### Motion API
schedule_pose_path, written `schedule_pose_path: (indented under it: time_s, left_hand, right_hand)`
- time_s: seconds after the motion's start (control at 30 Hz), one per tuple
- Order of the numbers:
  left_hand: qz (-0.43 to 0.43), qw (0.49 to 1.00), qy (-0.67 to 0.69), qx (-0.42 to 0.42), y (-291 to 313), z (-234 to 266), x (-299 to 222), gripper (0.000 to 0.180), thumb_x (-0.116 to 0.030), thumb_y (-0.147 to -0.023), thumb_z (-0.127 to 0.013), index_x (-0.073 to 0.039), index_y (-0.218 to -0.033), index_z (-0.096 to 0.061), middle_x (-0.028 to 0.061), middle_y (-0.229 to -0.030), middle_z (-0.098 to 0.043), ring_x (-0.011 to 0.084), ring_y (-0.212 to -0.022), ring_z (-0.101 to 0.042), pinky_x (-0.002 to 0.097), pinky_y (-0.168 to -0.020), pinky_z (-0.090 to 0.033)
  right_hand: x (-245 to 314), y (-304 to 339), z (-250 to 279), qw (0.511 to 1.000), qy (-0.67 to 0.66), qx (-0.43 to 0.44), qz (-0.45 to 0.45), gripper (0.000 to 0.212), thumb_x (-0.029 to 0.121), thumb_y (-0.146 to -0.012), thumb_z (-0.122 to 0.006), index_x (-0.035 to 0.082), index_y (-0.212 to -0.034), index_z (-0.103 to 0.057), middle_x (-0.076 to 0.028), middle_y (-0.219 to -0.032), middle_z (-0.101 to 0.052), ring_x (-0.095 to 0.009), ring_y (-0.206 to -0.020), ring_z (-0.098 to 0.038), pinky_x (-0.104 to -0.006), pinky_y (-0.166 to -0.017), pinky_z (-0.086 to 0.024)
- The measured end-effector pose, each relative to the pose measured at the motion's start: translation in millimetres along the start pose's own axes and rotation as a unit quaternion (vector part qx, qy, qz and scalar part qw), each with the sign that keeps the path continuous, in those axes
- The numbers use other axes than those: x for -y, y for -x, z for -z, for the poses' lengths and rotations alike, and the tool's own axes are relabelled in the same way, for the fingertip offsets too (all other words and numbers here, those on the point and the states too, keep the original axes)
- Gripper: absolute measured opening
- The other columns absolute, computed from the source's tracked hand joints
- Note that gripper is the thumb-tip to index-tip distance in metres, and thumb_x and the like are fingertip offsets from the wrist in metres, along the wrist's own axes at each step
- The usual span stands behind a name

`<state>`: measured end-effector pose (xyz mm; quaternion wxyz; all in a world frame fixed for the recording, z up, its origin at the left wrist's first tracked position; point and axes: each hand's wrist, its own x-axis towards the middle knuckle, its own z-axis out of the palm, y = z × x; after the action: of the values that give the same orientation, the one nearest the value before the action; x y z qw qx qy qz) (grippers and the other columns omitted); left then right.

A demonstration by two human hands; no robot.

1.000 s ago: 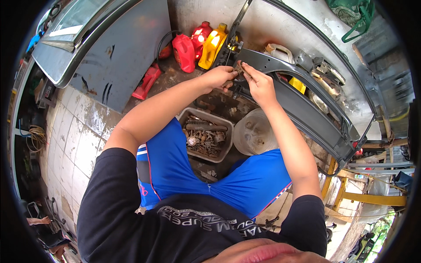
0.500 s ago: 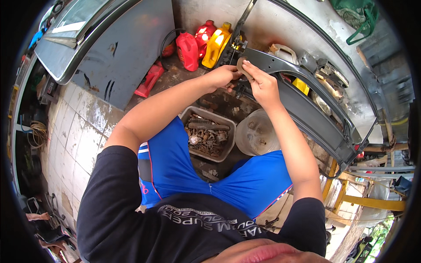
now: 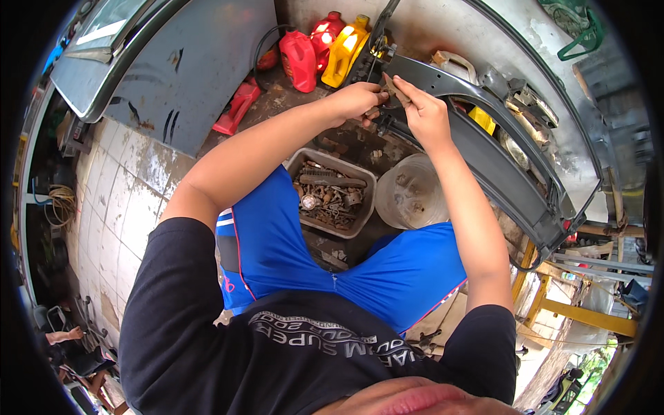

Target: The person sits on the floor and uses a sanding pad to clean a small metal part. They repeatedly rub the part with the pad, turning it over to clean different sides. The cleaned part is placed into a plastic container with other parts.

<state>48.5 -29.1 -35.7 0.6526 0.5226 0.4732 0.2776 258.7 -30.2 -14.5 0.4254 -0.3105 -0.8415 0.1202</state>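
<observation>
My right hand [image 3: 429,119] holds a small brown sheet [image 3: 395,88] that looks like sandpaper, its straightened fingers pressed along the back. Close beside it, my left hand [image 3: 358,102] is closed, with fingertips curled around a small piece that I cannot make out. Both hands meet in front of the near end of a dark grey metal vehicle panel [image 3: 477,153], which slants down to the right. Whether the sheet touches the panel or the piece in my left hand is hidden by the fingers.
Between my knees stand a tub [image 3: 368,213] of rusty metal parts and a clear round container [image 3: 408,194]. Red jugs [image 3: 298,61] and a yellow jug [image 3: 344,52] stand beyond my hands. A large grey panel [image 3: 187,76] leans at left; a yellow frame [image 3: 581,317] stands at right.
The brown sheet has tilted from a rounded, face-on look to a narrower edge. My right hand has turned and shifted slightly right, and the whole view has moved a little.
</observation>
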Motion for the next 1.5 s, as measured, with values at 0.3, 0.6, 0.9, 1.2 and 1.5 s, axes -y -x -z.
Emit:
schedule_pose_path:
  time_s: [0.3, 0.6, 0.9, 1.2, 1.5]
  left_hand:
    - [-0.053, 0.998, -0.019, -0.023, 1.0, -9.1, -0.7, 0.031, -0.032, -0.115, -0.05, -0.004, -0.117, -0.064, 0.0007, -0.068, -0.057, 0.0123, -0.055, -0.055, 0.0302, -0.056, -0.047]
    - [-0.061, 0.988, -0.142, 0.014, 5.0, -13.4, 2.8, 0.032, -0.031, -0.111, -0.051, -0.003, -0.105, -0.064, 0.004, -0.074, -0.065, 0.0164, -0.064, -0.063, 0.0341, -0.067, -0.052]
    - [0.022, 0.994, 0.012, 0.109, -16.4, -4.2, 12.9, 0.031, -0.034, -0.095, -0.064, -0.007, -0.106, -0.075, 0.0093, -0.098, -0.078, 0.0247, -0.09, -0.076, 0.0403, -0.08, -0.059]
    - [-0.032, 0.993, 0.015, 0.114, -9.3, 4.9, 0.6, 0.029, -0.028, -0.1, -0.07, -0.006, -0.12, -0.069, 0.005, -0.102, -0.073, 0.016, -0.089, -0.07, 0.0308, -0.08, -0.056]
    - [-0.106, 0.994, -0.019, 0.028, -8.2, 5.1, -3.7, 0.045, -0.035, -0.094, -0.086, 0.002, -0.112, -0.071, 0.0076, -0.1, -0.074, 0.014, -0.085, -0.069, 0.0306, -0.077, -0.057]
  right_hand:
    - [-1.0, -1.6, -1.9, 1.0, 0.003, -0.008, -0.005, 0.032, -0.001, -0.092, -0.072, 0.003, -0.123, -0.077, -0.019, -0.119, -0.077, -0.033, -0.108, -0.077, -0.0381, -0.091, -0.061]
    - [-0.4, -1.3, 5.3, 0.996, 0.085, 0.025, -0.019, 0.024, 0.012, -0.09, -0.08, 0.004, -0.112, -0.08, -0.018, -0.103, -0.08, -0.031, -0.092, -0.08, -0.0366, -0.083, -0.062]
    - [-22.2, 0.4, 15.0, 0.988, 0.121, 0.075, -0.064, 0.028, 0.015, -0.094, -0.08, 0.009, -0.122, -0.08, -0.012, -0.102, -0.082, -0.017, -0.09, -0.081, -0.0298, -0.082, -0.061]
    - [-3.5, -2.9, 17.1, 0.979, -0.121, 0.025, -0.161, 0.021, -0.004, -0.092, -0.075, -0.002, -0.112, -0.081, -0.011, -0.101, -0.083, -0.014, -0.088, -0.076, -0.0292, -0.083, -0.06]
    - [-49.3, 10.8, 18.2, 0.962, -0.171, -0.006, -0.21, 0.023, 0.002, -0.099, -0.072, -0.002, -0.121, -0.079, -0.005, -0.106, -0.081, -0.014, -0.091, -0.073, -0.0284, -0.085, -0.059]
